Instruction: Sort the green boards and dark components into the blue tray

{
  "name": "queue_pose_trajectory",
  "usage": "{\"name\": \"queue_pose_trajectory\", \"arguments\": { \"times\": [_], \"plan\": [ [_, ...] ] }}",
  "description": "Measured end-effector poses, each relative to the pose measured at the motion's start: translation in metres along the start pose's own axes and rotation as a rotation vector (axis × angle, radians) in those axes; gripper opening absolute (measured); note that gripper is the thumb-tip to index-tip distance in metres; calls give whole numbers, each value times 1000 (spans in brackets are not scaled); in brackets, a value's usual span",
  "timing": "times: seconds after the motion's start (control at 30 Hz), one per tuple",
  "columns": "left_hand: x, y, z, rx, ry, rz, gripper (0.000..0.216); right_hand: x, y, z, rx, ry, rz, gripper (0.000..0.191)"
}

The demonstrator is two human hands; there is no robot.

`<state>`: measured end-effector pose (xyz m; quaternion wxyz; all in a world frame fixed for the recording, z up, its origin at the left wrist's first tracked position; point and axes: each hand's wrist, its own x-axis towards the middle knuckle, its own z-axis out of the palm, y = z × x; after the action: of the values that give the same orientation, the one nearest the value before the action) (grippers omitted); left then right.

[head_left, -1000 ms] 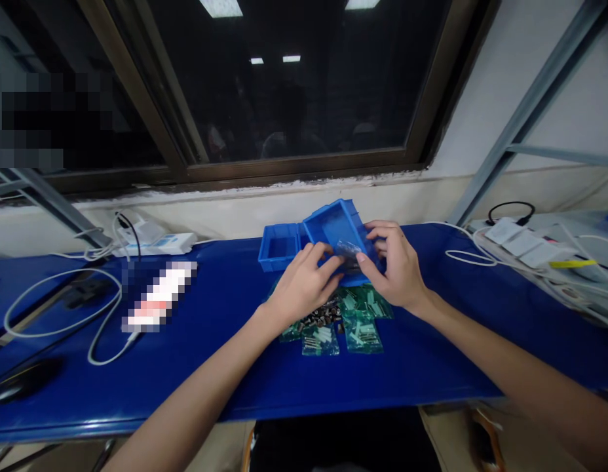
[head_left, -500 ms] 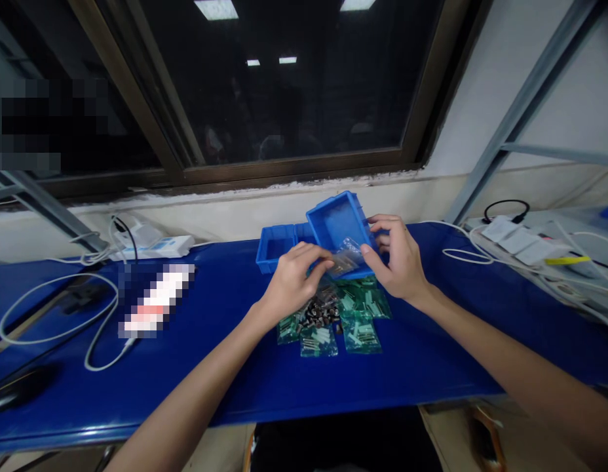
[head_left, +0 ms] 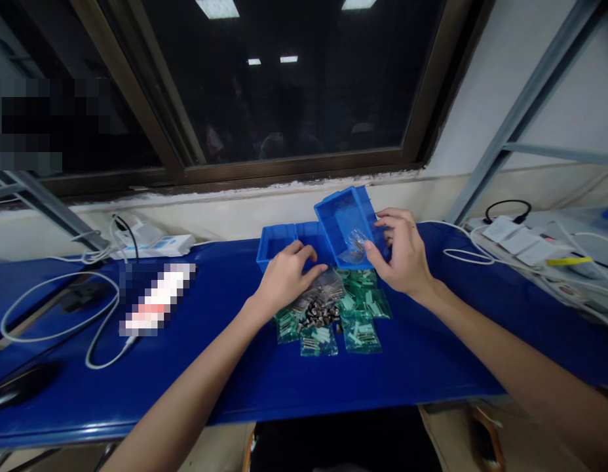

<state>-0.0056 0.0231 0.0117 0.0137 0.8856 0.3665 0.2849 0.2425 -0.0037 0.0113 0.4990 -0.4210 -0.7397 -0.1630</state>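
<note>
My right hand [head_left: 401, 257] grips the side of a blue plastic bin [head_left: 341, 216], holding it tilted with its opening toward me. A clear plastic bag [head_left: 354, 248] of small metal parts lies at its lower end, close to my right thumb. My left hand [head_left: 287, 274] hovers over the pile, fingers bent and apart from the thumb, with nothing visible in them. Beneath are clear bags [head_left: 329, 287] of metal pins, small dark caps [head_left: 318, 316] and several green-tinted bags [head_left: 363, 335] of white plugs and screws. My left hand partly hides the pile.
Behind my left hand stands another blue bin [head_left: 276, 241] on the blue tabletop [head_left: 417, 367]. White cables and a power strip [head_left: 169, 246] lie at the left, with a black mouse [head_left: 21, 387] nearer me. White adapters [head_left: 517, 237] sit at the right by a metal frame post.
The clear bag between my hands now lies in the tilted bin. My left hand has let go and drawn back left. The bin has shifted slightly right and tipped further.
</note>
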Motion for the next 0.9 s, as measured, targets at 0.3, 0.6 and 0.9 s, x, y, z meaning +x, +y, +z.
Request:
{"name": "queue_pose_trajectory", "arguments": {
  "times": [0.3,0.6,0.9],
  "plan": [
    [-4,32,0,190,58,290,29,-6,-17,0,71,2,-105,45],
    [-3,29,1,124,154,242,41,-7,-23,0,102,-16,-216,47],
    [-4,31,-4,81,171,229,17,-6,-19,0,107,14,-76,41]
  ]
}}
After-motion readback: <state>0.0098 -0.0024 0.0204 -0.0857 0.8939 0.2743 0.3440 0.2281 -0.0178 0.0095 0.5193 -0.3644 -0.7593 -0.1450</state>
